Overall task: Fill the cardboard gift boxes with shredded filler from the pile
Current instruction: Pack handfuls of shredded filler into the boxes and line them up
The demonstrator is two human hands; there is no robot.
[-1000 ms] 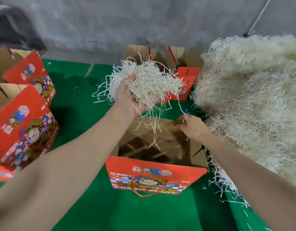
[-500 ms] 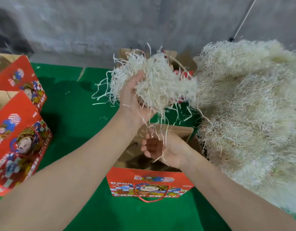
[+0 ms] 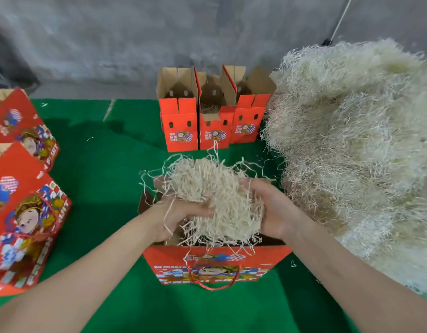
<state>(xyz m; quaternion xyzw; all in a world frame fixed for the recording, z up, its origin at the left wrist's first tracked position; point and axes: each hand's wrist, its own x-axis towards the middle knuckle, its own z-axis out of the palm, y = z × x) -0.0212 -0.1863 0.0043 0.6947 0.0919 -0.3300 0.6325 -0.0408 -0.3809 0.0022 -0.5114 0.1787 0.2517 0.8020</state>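
An open red gift box (image 3: 215,265) with a printed cartoon front and a red cord handle stands on the green table in front of me. A clump of pale shredded filler (image 3: 215,198) sits in its mouth and bulges above the rim. My left hand (image 3: 176,217) grips the clump from the left, and my right hand (image 3: 270,210) holds it from the right, fingers buried in the strands. The big filler pile (image 3: 356,150) rises at the right, touching the box's right side.
Three open red boxes (image 3: 212,123) stand in a row at the back of the green table (image 3: 99,176). More red boxes (image 3: 22,212) lie at the left edge. A grey wall runs behind. Loose strands are scattered on the cloth.
The clump came down from chest height into the box mouth. My right hand rose from under it to hold its right side. The back boxes are now in view.
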